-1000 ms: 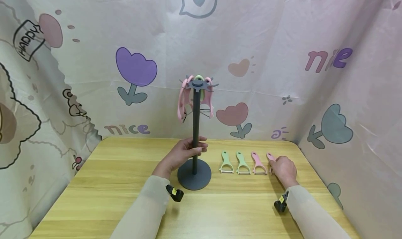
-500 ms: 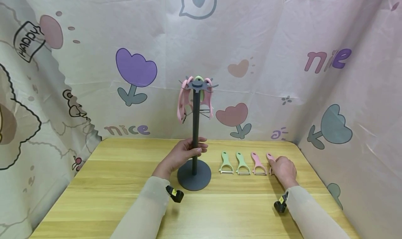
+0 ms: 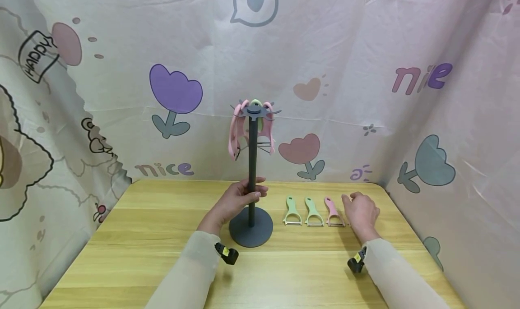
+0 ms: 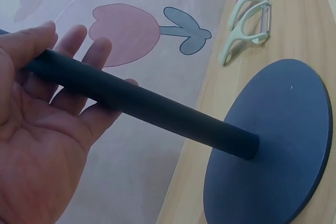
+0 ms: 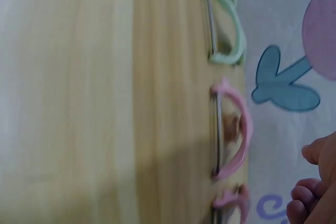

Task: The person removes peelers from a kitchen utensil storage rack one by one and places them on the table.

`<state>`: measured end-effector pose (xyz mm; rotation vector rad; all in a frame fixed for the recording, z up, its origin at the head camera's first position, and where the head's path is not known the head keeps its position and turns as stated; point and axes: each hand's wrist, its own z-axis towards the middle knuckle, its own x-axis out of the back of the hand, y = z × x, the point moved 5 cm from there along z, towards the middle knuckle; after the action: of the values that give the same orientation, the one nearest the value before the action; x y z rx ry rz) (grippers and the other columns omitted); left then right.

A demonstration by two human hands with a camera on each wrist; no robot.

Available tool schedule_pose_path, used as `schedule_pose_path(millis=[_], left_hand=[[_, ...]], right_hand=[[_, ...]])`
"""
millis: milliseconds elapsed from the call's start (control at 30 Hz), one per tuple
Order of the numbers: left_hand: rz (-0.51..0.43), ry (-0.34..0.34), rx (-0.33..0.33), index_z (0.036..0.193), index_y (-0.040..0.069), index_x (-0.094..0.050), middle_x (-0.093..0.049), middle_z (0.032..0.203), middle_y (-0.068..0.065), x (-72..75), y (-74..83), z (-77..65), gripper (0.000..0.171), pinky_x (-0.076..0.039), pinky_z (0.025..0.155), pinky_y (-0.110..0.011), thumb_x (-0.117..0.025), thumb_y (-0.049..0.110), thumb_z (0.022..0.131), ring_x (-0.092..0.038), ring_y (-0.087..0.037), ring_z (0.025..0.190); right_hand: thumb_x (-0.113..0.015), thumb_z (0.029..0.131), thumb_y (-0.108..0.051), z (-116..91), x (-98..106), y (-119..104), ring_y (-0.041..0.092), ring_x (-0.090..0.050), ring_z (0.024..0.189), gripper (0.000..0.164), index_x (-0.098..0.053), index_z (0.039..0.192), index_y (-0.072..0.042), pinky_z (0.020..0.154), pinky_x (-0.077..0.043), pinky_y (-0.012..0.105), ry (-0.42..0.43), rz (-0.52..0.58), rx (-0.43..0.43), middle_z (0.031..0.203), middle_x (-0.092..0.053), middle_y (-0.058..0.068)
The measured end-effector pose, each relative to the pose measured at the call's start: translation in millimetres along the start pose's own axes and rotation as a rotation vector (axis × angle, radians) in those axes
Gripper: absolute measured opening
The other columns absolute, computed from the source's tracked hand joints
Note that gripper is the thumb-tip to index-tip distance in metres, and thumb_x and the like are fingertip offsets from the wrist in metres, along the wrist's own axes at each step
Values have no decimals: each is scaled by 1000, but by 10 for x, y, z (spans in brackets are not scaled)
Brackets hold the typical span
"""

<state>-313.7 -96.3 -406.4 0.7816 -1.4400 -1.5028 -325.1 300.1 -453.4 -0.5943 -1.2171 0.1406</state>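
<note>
My left hand [image 3: 233, 203] grips the dark grey pole of a hook stand [image 3: 252, 160], thumb in front and fingers behind it. Its round base [image 4: 283, 177] rests flat on the table. Pink peelers [image 3: 233, 135] and a green peeler [image 3: 256, 103] hang from the hooks on top. To the right, a row of peelers lies on the table: a green one [image 3: 290, 204], another green one [image 3: 310, 205] and a pink one [image 3: 331, 205]. My right hand [image 3: 361, 212], holding nothing, hovers over the row's right end and mostly hides a last pink peeler [image 5: 231, 200] there.
The wooden table [image 3: 162, 255] ends at a patterned cloth [image 3: 345, 38] hanging behind it and at both sides. A small black camera [image 3: 227, 253] sits on the left wrist, another camera [image 3: 356, 261] on the right.
My right hand has come up off the pink peeler at the row's right end, its fingers now loosened. The left hand stays on the pole.
</note>
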Motion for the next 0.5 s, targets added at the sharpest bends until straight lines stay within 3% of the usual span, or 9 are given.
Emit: schedule_pose_path(millis=[333,500], left_hand=[[15,60,20,144,13,-63,-70,138,-15,-39,-1,-17,40,-44,119,-54,-67,15,105,-66,-28,132],[41,115,41,142,14,-65,-71,136,-11,-65,-13,-44,37,-44,119,-55,-67,15,105,-67,-27,131]], right_hand=[[-61,105,-35,-117,-8,-486,41,-65,107,41,-71,122,0,99,-41,58,120,185,77,114,-74,22],[-65,104,-33,-211,-39,-754,38,-67,102,36,-73,119,-1,96,-49,54,134,296,117,109,-74,19]])
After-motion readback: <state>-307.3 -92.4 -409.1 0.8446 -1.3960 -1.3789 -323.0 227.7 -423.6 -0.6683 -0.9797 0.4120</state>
